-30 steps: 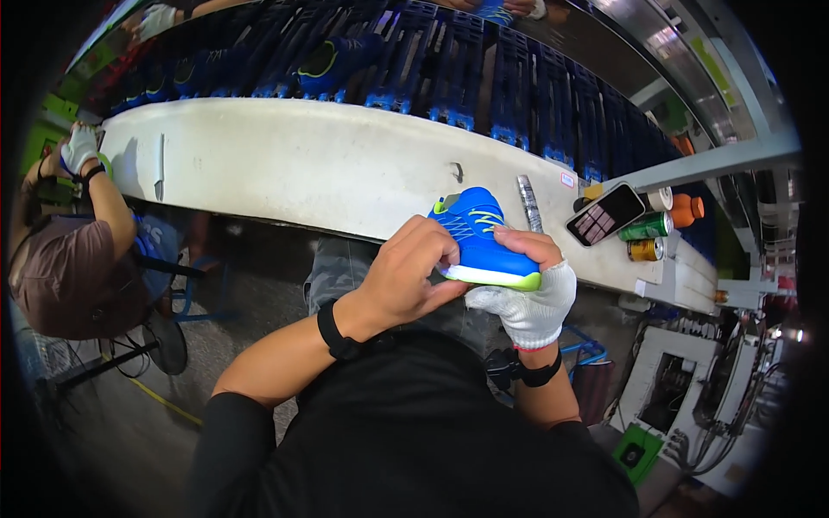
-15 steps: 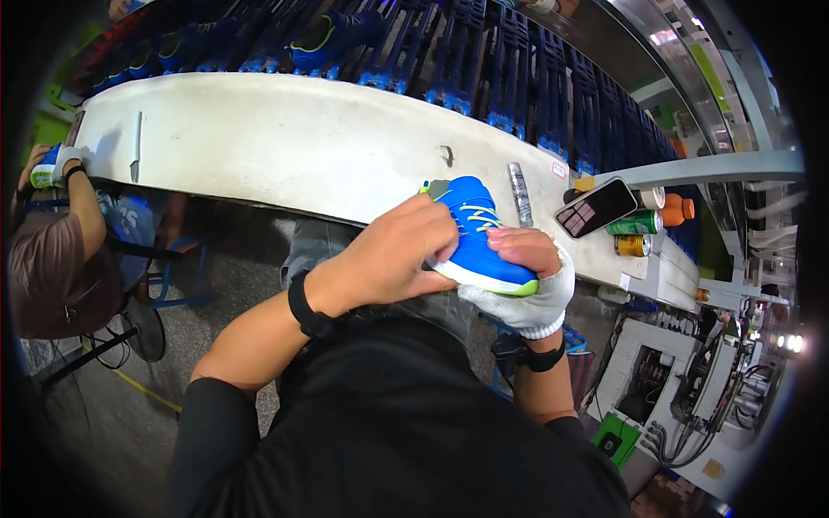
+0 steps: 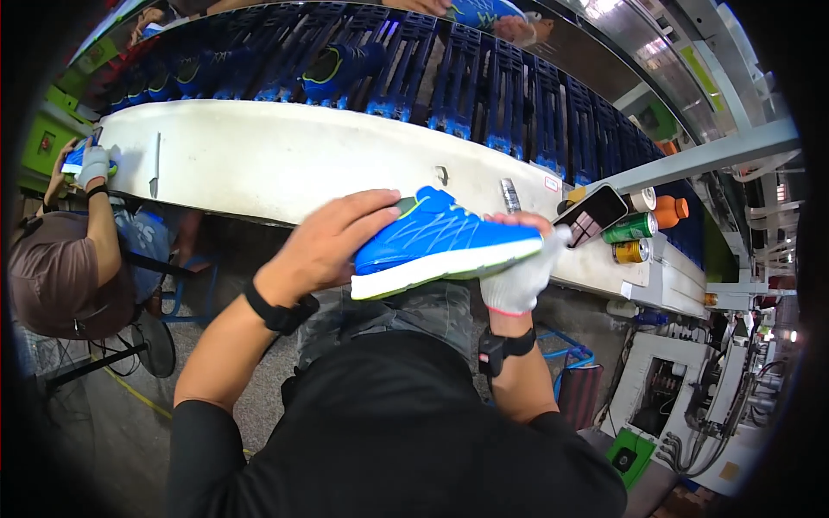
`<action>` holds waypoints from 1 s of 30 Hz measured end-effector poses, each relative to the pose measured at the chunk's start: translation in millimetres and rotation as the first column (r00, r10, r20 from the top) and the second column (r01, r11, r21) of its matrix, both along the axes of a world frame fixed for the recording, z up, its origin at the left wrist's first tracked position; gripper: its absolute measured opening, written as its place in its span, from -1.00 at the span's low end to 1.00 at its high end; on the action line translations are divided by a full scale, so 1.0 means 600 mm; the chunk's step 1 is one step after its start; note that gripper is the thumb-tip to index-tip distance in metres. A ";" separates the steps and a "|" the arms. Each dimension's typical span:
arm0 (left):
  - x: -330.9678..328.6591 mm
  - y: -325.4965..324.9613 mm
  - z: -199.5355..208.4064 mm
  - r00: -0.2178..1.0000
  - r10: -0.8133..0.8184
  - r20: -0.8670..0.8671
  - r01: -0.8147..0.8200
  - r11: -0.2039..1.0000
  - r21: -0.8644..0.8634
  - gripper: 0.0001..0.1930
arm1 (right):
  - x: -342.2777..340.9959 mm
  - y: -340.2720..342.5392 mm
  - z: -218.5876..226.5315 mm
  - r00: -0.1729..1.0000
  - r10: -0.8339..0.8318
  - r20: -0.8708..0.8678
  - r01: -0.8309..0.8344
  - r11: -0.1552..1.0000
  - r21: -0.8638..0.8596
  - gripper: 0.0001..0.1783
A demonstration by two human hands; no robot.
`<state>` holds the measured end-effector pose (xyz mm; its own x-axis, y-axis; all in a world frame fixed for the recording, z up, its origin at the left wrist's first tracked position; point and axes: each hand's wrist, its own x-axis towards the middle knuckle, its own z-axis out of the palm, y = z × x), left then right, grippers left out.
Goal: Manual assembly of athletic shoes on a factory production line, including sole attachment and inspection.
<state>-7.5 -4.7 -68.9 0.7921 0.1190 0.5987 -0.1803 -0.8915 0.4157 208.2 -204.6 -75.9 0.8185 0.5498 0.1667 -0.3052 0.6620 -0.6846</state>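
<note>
A blue sports shoe (image 3: 440, 242) with a white sole and green trim lies sideways in front of me, above my lap. My left hand (image 3: 332, 237), bare with a black wristband, grips its heel end. My right hand (image 3: 522, 272), in a white glove with a black watch on the wrist, holds the toe end from below. The shoe hangs just short of the white workbench (image 3: 285, 160).
Behind the bench runs a conveyor of dark blue racks (image 3: 484, 86) carrying blue shoes (image 3: 341, 65). A phone (image 3: 591, 214), cans (image 3: 630, 229) and an orange bottle (image 3: 672, 209) stand at the bench's right end. A seated co-worker (image 3: 65, 268) works at the left. Machinery (image 3: 691, 406) stands at the right.
The shoe has been turned from nearly upright in my hands to lying sideways with its sole edge toward me. My left hand slid from its top to the heel.
</note>
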 end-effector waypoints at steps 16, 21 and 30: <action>0.046 0.055 0.131 0.973 0.055 -0.225 -0.109 0.967 -0.232 -0.07 | -0.026 0.186 0.045 0.803 0.169 0.572 -0.106 0.984 -0.142 -0.56; 0.050 0.091 0.123 0.908 0.121 -0.400 -0.249 0.926 -0.285 -0.13 | -0.011 0.220 0.015 0.954 0.258 0.150 -0.287 0.932 0.223 -0.51; 0.109 0.071 0.172 0.858 0.120 -0.500 -0.216 0.966 -0.139 -0.26 | 0.020 0.193 0.038 0.787 0.341 0.514 -0.244 0.937 -0.248 -0.35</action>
<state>57.8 37.6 34.3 0.9328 0.3462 0.0996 0.2319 -0.7886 0.5695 220.2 -88.8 -52.8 0.4159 0.8062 0.4208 -0.0144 0.4685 -0.8833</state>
